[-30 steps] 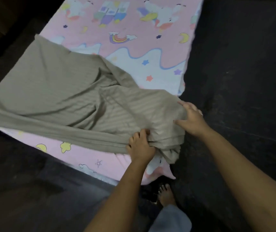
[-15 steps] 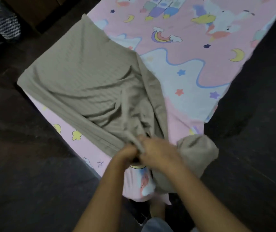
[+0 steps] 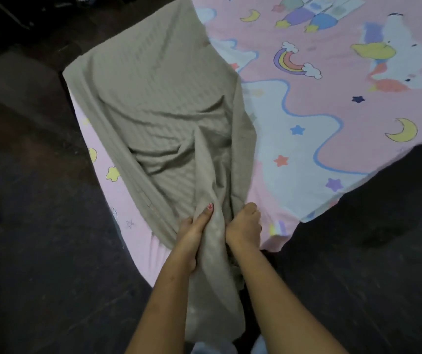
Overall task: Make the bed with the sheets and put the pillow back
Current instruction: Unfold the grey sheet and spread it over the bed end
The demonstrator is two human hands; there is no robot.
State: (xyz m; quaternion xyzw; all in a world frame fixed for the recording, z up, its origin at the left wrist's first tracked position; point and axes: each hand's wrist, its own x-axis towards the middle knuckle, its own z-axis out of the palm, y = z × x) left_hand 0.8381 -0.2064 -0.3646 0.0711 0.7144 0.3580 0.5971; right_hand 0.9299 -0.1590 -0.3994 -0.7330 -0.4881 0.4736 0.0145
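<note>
We hold the taupe striped sheet [image 3: 159, 98] with both hands at the near corner of the bed [image 3: 332, 154]. Our left hand [image 3: 194, 233] has its fingers [image 3: 206, 213] curled around a gathered ridge of the fabric, with one finger running up along it and showing a red-painted nail. Our right hand [image 3: 243, 228] is just beside it, closed in a fist on the sheet's right edge.

Between our forearms a bunched tail of the sheet hangs off the corner toward the dark floor [image 3: 38, 251]. Beyond our hands the sheet spreads in creases over the left strip of the bed and reaches the top of the view, with its left edge draped over the mattress side.

The rest of the bed shows its pink cover printed with rainbows, stars, moons and clouds, and this cover is exposed to the right of the sheet.
</note>
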